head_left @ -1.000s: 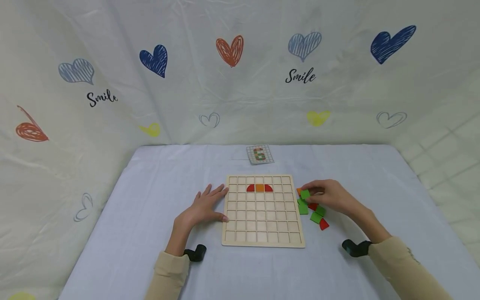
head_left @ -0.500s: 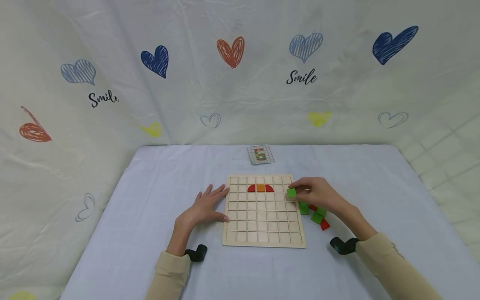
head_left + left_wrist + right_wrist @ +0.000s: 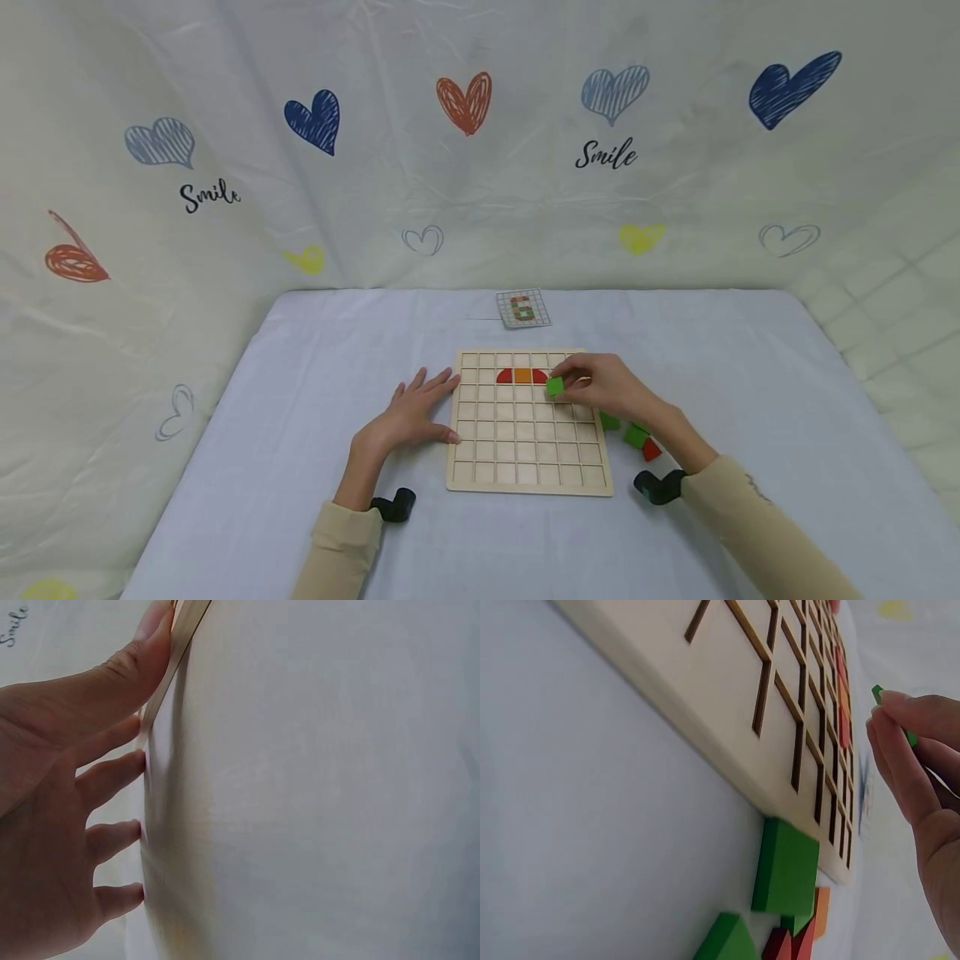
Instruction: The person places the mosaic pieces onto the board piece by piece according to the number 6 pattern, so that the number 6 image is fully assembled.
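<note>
A pale wooden grid board (image 3: 527, 477) lies on the white table. In one upper row sit two red rounded pieces, the left red piece (image 3: 505, 377) and the right one, with an orange square (image 3: 522, 376) between them. My right hand (image 3: 600, 385) pinches a green square tile (image 3: 555, 387) over the board, just below and right of the red piece. My left hand (image 3: 405, 417) lies with fingers spread, its thumb and a fingertip touching the board's left edge. The left wrist view shows the thumb (image 3: 154, 645) against that edge.
Beside the board's right edge lie loose green (image 3: 787, 866), red (image 3: 778, 945) and orange (image 3: 821, 911) pieces, partly hidden by my right arm in the head view. A card (image 3: 523, 309) with a coloured figure on a grid lies behind the board.
My right hand has lifted the green tile from the loose pieces and carried it left over the board. The left hand has stayed in place.
</note>
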Motion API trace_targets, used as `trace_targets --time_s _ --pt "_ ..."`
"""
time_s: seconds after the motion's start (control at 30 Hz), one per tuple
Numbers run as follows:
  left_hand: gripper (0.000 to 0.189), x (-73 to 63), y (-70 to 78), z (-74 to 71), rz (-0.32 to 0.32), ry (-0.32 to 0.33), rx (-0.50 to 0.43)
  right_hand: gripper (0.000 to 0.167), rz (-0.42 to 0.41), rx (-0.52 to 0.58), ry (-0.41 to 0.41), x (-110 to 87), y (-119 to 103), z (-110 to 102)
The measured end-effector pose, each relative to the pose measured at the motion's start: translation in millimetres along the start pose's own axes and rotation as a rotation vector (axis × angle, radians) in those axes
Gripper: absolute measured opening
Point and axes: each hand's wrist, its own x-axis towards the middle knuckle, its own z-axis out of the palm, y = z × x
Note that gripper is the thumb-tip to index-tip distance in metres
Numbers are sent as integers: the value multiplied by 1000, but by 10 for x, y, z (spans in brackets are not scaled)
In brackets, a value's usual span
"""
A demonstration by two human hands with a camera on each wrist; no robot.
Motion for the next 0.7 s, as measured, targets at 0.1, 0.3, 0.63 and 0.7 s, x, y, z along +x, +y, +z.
trace_targets --time_s 0.1,0.3,0.63,0.7 --pt "97 -2 6 1 -4 -3 1 31 -8 22 -12 32 -46 39" --pt "97 -1 -2 4 -4 -3 0 30 -65 44 -23 130 -79 137" --pt "98 10 -24 15 -3 -2 2 25 -163 -25 -33 270 -150 319" --pt "98 12 -31 20 2 -3 6 24 -168 -38 -38 291 -171 349"
